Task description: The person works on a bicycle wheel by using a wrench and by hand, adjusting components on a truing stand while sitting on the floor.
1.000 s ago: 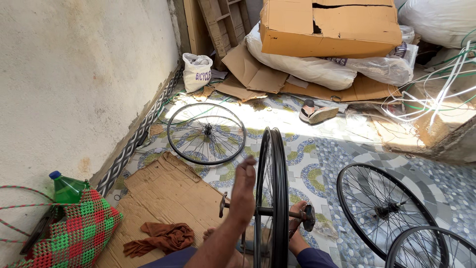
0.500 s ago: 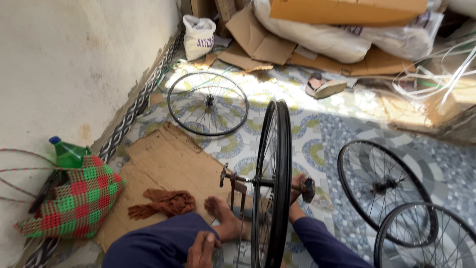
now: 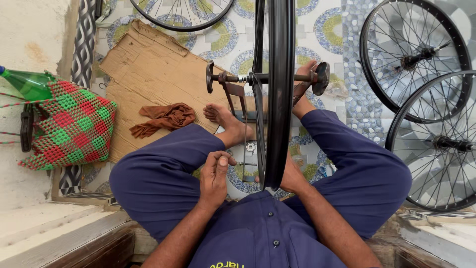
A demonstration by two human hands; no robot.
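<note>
Wheel rim (image 3: 280, 94), big and black, stands up on its edge between the person's knees, right in front of the body. It sits on a metal stand (image 3: 238, 99) with a bar going through its middle.

The left hand (image 3: 214, 174) is nearest. It is just left of the rim's low edge, above the left leg. Its grip is curled in, with the fingers bent and the thumb on top. It is too small to see if something is pinched inside. The right hand (image 3: 292, 177) is on the other side of the rim, low down and touching it. The rim hides most of this hand, so its grip cannot be told.

The person wears dark blue clothes (image 3: 267, 233) and sits with legs bent. The left foot (image 3: 223, 116) is bare and lies by the stand. The right foot (image 3: 303, 89) rests by the far end of the bar.

A bit further, a brown rag (image 3: 163, 118) lies on a flat piece of cardboard (image 3: 153, 64) on the tiled floor (image 3: 337, 30). To the left, a red and green woven bag (image 3: 74, 126) leans by the wall, with a green bottle (image 3: 27, 84) poking out.

On the right, two more spoked wheels (image 3: 414, 54) lie on the floor, one partly over the other. At the top, part of another wheel (image 3: 181, 12) shows.
</note>
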